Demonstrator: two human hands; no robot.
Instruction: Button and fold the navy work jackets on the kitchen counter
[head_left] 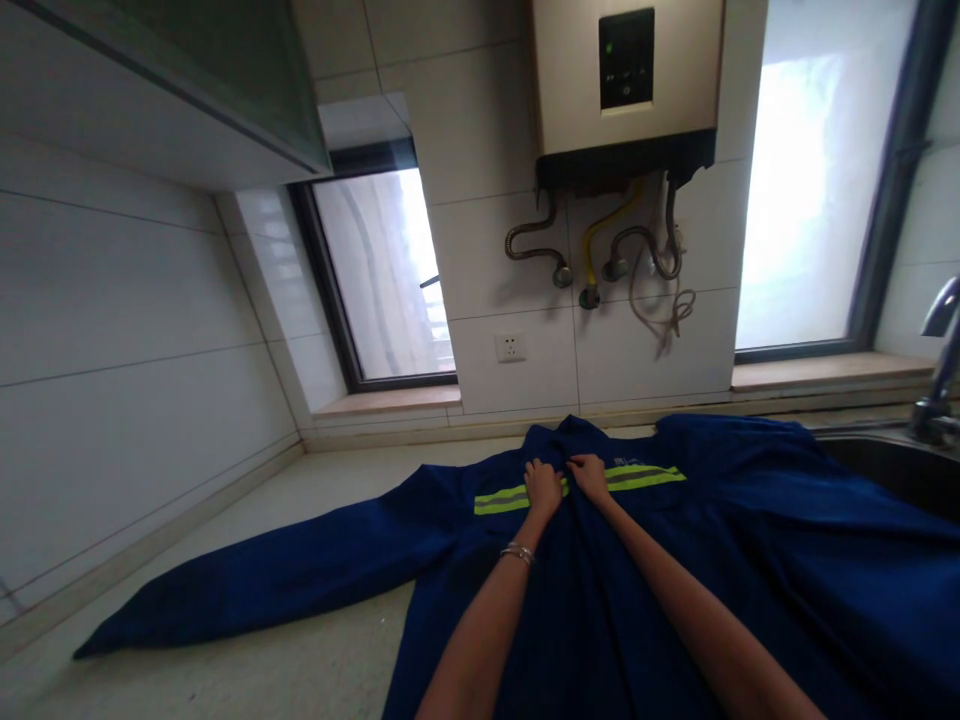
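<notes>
A dark blue work jacket (480, 590) lies spread on the counter, front up, its collar toward the wall. Yellow-green reflective strips (646, 478) with a grey band cross its chest. My left hand (543, 487), a bracelet on its wrist, rests on the left strip with fingers bent at the front opening. Just right of it, my right hand (589, 475) pinches the edge of the front opening below the collar. What exactly lies between the fingertips is too small to make out. One sleeve (285, 580) stretches out to the left; the right side drapes toward the sink.
The pale counter (315, 665) meets a tiled wall. A sink (877, 458) with a faucet (941, 370) is at the right. Above hangs a water heater (570, 80) with hoses, over a wall socket (511, 347). A cabinet (187, 80) juts in at upper left.
</notes>
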